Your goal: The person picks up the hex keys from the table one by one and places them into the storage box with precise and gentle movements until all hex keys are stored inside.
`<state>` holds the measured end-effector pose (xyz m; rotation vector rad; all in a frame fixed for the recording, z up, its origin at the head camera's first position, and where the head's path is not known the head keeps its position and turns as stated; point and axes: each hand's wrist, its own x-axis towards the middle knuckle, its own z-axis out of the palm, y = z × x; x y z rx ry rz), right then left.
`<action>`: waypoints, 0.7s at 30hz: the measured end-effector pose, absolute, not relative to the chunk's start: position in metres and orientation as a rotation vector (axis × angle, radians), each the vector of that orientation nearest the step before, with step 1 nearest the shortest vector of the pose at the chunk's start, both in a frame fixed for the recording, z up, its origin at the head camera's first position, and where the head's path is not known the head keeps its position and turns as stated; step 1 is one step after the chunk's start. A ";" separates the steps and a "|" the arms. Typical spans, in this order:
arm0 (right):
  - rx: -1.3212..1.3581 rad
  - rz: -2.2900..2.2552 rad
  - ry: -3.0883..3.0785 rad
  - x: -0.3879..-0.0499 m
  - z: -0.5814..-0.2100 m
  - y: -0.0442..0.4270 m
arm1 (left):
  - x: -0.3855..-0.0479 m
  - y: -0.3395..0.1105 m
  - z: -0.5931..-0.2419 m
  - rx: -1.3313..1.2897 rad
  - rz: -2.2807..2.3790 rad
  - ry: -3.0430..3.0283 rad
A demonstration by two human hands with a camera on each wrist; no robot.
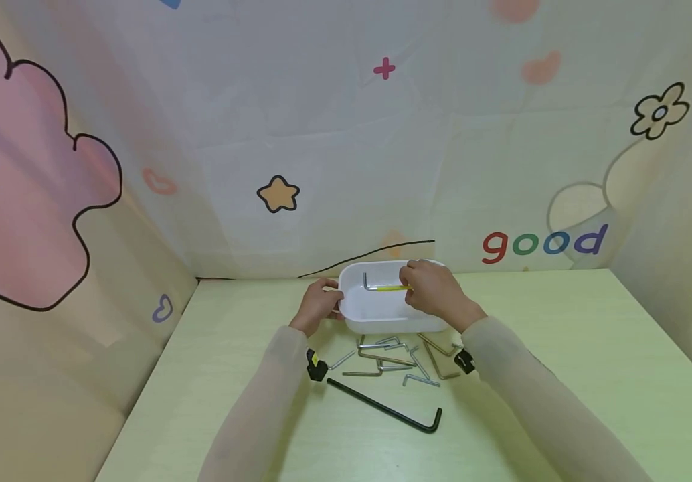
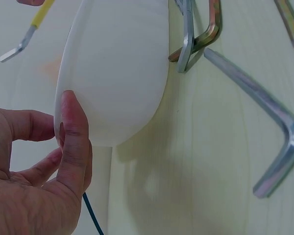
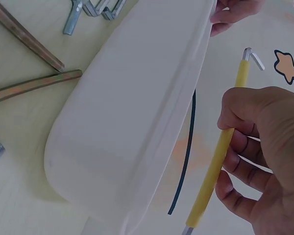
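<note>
Near the back of the table stands a white plastic tub (image 1: 394,327). My left hand (image 1: 320,304) pinches its left rim between thumb and fingers, as the left wrist view shows closely. Over the tub, my right hand (image 1: 433,286) grips a hex key (image 3: 213,171) by its yellow sleeve. Bare metal shows at both ends of that sleeve, and the bent end (image 1: 367,281) points left in the head view. In front of the tub lie several loose hex keys, among them a silver one (image 2: 264,98) and a bronze-coloured one (image 3: 32,88).
A large black hex key (image 1: 382,406) lies closest to me, between my forearms. Behind the tub hangs a printed curtain (image 1: 346,167) that also runs along the sides. Pale wood-grain tabletop (image 1: 563,361) extends to the left and right.
</note>
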<state>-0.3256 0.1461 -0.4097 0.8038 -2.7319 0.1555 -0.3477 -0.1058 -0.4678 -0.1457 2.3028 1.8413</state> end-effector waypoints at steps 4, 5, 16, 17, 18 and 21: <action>0.788 0.176 -2.808 -0.332 -0.408 0.145 | -0.348 -0.106 -0.469 -0.153 1.839 2.303; 0.785 0.178 -2.821 -0.334 -0.408 0.145 | -0.348 -0.106 -0.469 -0.153 1.841 2.302; 0.751 0.191 -2.958 -0.357 -0.410 0.139 | -0.348 -0.107 -0.468 -0.133 1.836 2.308; 0.745 0.188 -2.971 -0.359 -0.410 0.139 | -0.348 -0.107 -0.467 -0.131 1.835 2.307; 0.739 0.188 -2.985 -0.360 -0.410 0.138 | -0.348 -0.107 -0.468 -0.131 1.834 2.305; 0.721 0.196 -3.026 -0.363 -0.413 0.137 | -0.348 -0.107 -0.468 -0.127 1.833 2.301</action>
